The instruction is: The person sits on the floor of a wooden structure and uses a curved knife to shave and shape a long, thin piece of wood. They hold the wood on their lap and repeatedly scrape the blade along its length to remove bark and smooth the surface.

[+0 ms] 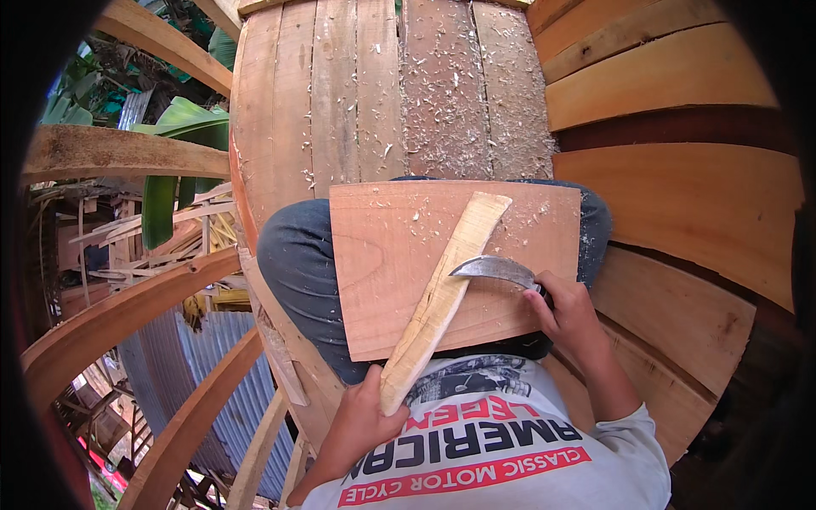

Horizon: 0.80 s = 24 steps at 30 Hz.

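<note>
On a plank floor (293, 110) strewn with shavings (442, 93), the stick (438, 310) slants across the board (378, 246), seemingly part-pared with rough faces left, the left hand (364, 415) closed round its near end, the right hand (568, 314) gripping the knife (500, 269).

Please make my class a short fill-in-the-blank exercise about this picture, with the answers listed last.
1. The left hand grips a long strip of ____.
2. The right hand holds a curved-bladed ____.
3. The shirt is mostly ____ in colour.
4. Corrugated metal shows on the picture's ____ side.

Missing words: wood; knife; white; left.
</note>
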Tool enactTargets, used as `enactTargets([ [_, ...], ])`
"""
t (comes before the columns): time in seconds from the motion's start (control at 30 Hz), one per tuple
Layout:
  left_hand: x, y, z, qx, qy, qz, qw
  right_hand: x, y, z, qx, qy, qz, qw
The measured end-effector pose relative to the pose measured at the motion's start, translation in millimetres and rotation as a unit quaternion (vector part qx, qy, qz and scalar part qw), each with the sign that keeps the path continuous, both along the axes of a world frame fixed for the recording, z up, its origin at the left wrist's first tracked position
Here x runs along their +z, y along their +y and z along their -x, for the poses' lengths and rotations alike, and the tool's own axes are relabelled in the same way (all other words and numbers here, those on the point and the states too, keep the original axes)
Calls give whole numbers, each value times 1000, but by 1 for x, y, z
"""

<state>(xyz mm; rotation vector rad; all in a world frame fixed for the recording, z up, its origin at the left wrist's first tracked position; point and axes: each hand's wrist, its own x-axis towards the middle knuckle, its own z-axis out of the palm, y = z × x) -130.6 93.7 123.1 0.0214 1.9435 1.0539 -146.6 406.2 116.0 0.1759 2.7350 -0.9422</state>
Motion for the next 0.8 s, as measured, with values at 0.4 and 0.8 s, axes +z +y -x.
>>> enactTargets([
  [0.4,-11,1,-4,1,2,-1,1000,1,2,20,26,-1,-150,988],
  [0.8,-14,0,-11,1,19,-2,1000,-5,21,26,-28,15,-238,971],
])
